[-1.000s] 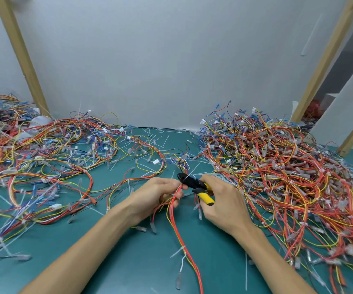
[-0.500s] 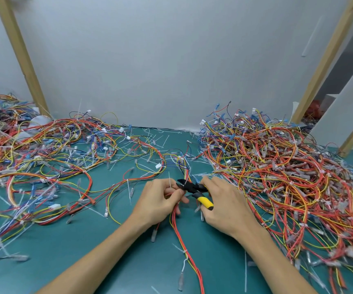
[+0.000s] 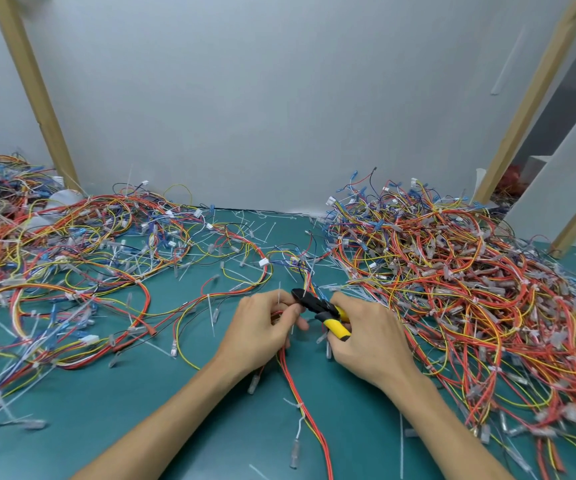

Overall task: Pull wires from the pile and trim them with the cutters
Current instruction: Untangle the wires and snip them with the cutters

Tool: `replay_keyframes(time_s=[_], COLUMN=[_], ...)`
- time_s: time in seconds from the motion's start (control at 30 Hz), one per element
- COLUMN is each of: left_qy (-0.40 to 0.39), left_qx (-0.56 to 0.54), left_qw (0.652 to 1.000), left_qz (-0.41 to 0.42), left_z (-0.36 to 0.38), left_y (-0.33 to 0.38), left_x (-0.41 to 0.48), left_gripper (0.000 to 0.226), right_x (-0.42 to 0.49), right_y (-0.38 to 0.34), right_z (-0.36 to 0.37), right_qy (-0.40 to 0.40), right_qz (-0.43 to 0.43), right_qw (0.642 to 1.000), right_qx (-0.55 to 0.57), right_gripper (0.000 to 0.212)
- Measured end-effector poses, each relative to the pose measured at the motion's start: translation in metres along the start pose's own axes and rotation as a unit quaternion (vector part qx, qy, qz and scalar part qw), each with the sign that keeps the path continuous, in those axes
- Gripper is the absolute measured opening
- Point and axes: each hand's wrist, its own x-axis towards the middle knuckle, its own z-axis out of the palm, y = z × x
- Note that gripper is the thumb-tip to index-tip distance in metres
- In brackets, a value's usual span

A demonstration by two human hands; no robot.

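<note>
Head view: the left hand (image 3: 262, 327) had its grip curled round a red and yellow wire bundle (image 3: 300, 396), which trailed from the fingers down the green worktop (image 3: 210, 427). The right hand (image 3: 369, 337) had its grip clamped on the yellow-handled cutters (image 3: 317, 306), their black nose at the bundle just beside the left fingers. The big pile (image 3: 452, 278) lay to the right, and looser wires (image 3: 72, 254) were spread to the left.

Yellow-handled cutters (image 3: 311, 303) are pointing left, black tips meeting a red-and-yellow wire bundle (image 3: 290, 379) trailing down beneath them; the tangled multicoloured pile (image 3: 452, 289) is sprawling just right of the cutters.
</note>
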Motion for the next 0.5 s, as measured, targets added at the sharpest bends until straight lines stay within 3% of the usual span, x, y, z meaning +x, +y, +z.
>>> replay_keyframes(time_s=[0.13,0.23,0.37,0.5], left_qy=[-0.094,-0.136,-0.113,-0.058], left_qx=[-0.141,-0.213,-0.2,-0.086], left_qw=[0.982,0.962,0.97,0.994], left_qz=[-0.085,-0.104,-0.085,-0.042], left_z=[-0.007,-0.013,-0.011,-0.009], left_y=[-0.001,-0.002,-0.003,-0.004], left_x=[0.005,0.009,0.007,0.005], left_gripper=[0.017,0.022,0.023,0.019], right_x=[-0.001,-0.001,0.0,0.0], right_y=[0.0,-0.002,-0.002,0.001], right_z=[0.004,0.005,0.006,0.004], right_qy=[0.008,0.015,-0.008,-0.014], right_qz=[0.002,-0.003,0.005,-0.006], right_qw=[0.999,0.998,0.997,1.0], right_qx=[0.038,0.064,0.076,0.013], right_gripper=[0.02,0.017,0.015,0.022])
